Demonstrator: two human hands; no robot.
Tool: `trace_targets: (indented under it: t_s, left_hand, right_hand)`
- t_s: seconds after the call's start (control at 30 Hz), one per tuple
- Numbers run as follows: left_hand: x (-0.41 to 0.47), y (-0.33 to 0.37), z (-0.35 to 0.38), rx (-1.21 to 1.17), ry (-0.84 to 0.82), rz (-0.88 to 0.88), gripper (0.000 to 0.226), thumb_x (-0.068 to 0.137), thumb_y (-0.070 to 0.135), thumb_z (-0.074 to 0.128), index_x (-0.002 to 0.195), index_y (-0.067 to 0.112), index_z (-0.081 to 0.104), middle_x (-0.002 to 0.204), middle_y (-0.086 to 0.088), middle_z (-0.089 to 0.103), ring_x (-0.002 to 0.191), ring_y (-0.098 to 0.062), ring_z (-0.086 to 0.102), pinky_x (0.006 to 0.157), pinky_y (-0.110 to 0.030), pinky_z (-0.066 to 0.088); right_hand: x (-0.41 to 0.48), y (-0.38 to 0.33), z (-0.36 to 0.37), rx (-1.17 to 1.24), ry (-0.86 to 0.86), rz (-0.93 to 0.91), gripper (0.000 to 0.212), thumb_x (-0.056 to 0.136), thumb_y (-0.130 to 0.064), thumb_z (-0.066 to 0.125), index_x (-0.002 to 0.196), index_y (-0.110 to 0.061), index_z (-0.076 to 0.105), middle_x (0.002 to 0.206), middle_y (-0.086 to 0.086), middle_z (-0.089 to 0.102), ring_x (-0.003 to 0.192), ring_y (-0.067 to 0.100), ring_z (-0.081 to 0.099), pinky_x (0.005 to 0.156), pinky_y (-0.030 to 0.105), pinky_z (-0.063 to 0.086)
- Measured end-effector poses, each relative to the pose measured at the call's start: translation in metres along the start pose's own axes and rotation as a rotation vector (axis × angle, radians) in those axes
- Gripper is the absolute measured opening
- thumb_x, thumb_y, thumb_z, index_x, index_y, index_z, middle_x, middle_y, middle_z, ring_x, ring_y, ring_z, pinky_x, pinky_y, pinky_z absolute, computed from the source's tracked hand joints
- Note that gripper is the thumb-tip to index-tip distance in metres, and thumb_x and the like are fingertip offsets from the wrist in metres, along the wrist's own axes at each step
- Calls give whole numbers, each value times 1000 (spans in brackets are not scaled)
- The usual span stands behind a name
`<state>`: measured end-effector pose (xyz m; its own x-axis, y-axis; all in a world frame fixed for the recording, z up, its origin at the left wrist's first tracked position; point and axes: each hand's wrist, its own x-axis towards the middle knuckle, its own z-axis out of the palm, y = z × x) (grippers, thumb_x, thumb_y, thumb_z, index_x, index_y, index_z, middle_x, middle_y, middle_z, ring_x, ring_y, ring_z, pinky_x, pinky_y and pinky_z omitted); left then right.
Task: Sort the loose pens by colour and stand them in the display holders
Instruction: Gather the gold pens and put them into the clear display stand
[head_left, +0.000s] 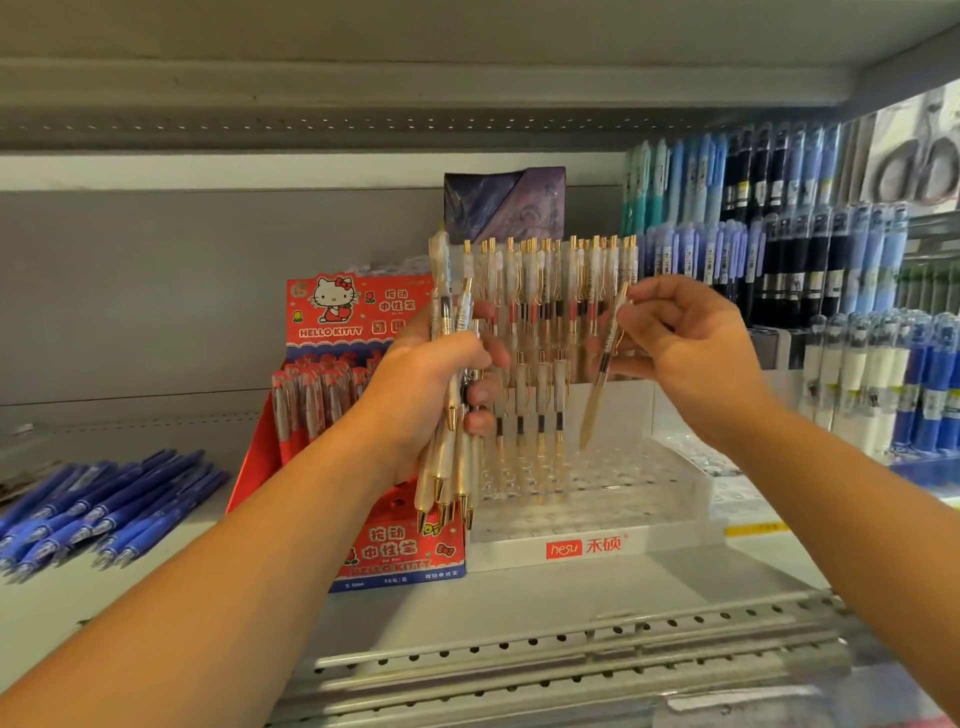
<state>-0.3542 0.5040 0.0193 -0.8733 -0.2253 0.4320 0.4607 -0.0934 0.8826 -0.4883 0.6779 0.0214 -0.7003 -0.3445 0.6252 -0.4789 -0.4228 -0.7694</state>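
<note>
Sorting white-and-gold pens at a shop shelf, one at a time.

Grips a bunch (447, 467) tip-down in the left hand (431, 384), fingers wrapped round it, probably as stock to draw from. Pinches a single pen (596, 402) between thumb and fingertips of the right hand (691, 353), tip slanted down toward the clear holder (623, 488), seemingly to line up with a free hole. Holds it above the near, empty rows, right of the bunch, clear of the holder; far rows already stocked with matching pens (545, 280). Leaves blue pens (104, 504) lying loose at far left, beyond a red box (358, 322).
</note>
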Motion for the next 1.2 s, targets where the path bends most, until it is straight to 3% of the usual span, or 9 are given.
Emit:
trace_targets:
  t_s: [0.1,0.27,0.43,0.57,0.67,0.87,1.0,1.1,1.2]
  left_hand:
    - [0,0,0,-34,27,15,43,69,3,49,112,11,49,81,-11,59,51,-14,41,42,-22,34]
    - [-2,-1,5,10,89,51,35,68,6,47,102,3,52,79,-17,62,53,-16,43,41,-24,35]
    - [-3,0,13,51,114,72,37,68,5,46,104,1,52,78,-18,64,54,-18,46,43,-25,37]
    - [0,3,21,59,153,62,49,71,3,49,120,1,46,88,-20,69,55,-21,51,48,-29,41]
    - [2,4,31,34,187,90,42,74,0,50,116,3,47,88,-19,68,56,-21,50,49,-30,42]
    - [9,-3,57,161,302,140,24,90,-6,46,113,-4,51,89,-23,69,48,-21,59,43,-26,45]
    - [10,-11,59,259,321,158,15,92,-1,49,102,9,52,71,-20,68,47,-23,58,49,-30,50]
    - [4,-16,55,291,260,181,18,92,-4,48,106,7,54,72,-17,66,53,-24,63,49,-32,53]
    - [-1,-21,54,351,159,217,24,92,-9,48,109,8,53,68,-8,65,53,-25,63,45,-32,52]
  right_hand:
    - [2,4,-3,-48,2,-64,16,95,2,56,95,-14,56,80,-9,69,75,20,74,63,28,60]
    - [2,12,-2,-177,-39,-65,19,94,-1,59,95,-19,58,102,14,65,83,25,74,70,37,62]
    - [1,21,-1,-269,-120,3,19,93,-6,62,94,-25,59,102,13,64,92,30,71,74,46,62]
    - [-2,26,0,-428,-172,-68,24,91,-6,67,90,-29,62,92,-1,66,82,10,68,65,23,60]
    - [-3,27,2,-512,-157,-138,29,88,-5,70,88,-32,62,84,-13,66,78,-8,62,66,7,49]
    - [-3,31,0,-587,-133,-101,17,87,-13,73,90,-27,64,77,-19,63,69,-13,58,61,3,42]
    - [-7,26,0,-641,-85,-126,16,89,-12,68,95,-26,67,84,-15,63,74,-11,58,60,3,40]
    - [-12,12,1,-528,-63,-203,19,89,-11,63,98,-26,67,96,-5,65,79,2,59,66,11,45]
    - [-19,-1,7,-220,-275,-170,18,92,-10,64,108,-18,67,84,-9,70,70,7,65,56,14,48]
